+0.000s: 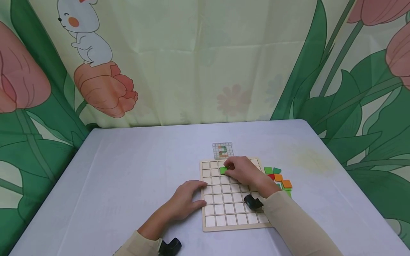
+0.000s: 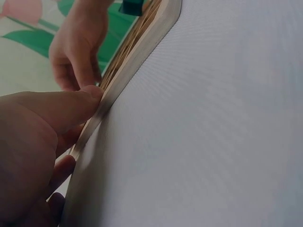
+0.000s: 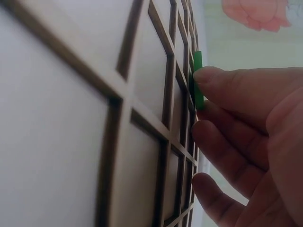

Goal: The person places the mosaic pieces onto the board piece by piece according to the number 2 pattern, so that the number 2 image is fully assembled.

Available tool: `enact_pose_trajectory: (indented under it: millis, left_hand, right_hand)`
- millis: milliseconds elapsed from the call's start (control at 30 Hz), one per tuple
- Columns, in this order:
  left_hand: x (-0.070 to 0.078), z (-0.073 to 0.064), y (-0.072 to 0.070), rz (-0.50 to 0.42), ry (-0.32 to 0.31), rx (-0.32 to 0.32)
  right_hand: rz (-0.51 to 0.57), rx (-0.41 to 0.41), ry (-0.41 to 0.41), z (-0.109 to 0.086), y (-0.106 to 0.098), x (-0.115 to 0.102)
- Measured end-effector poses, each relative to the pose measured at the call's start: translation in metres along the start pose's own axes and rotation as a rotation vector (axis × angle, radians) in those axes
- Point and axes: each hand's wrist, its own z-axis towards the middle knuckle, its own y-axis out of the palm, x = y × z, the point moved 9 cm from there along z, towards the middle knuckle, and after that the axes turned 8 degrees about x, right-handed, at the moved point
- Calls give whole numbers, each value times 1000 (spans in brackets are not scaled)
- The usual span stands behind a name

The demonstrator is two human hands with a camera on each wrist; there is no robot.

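Note:
A wooden grid board [image 1: 221,228] with white cells lies on the table. My right hand [image 1: 241,170] is over its far rows and pinches a green square tile [image 1: 223,170] at a cell. In the right wrist view, the thumb presses on the green tile [image 3: 198,80], which stands at the grid's surface; part of it is hidden by the thumb. With thumb and fingers spread apart, my left hand [image 1: 185,199] touches the board's left edge. Seen from the left wrist, its thumb tip rests against the wooden rim [image 2: 137,59].
Loose tiles lie right of the board, among them a green tile [image 1: 268,170], an orange tile [image 1: 287,184] and a red tile [image 1: 271,176], partly behind the right arm. Beyond the board lies a small pattern card [image 1: 222,150]. A printed curtain [image 1: 179,64] hangs behind the table.

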Motion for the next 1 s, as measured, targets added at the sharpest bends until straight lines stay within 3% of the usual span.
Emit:
enact_pose_trajectory:
  millis: [533,1000]
  left_hand:
    - [1,0,-1,-11,3,8]
    - [1,-1,0,-8,11,6]
  right_hand:
    - [-31,-7,-12,0,2,-2]
    - [-13,-50,33,-1,4,-1]
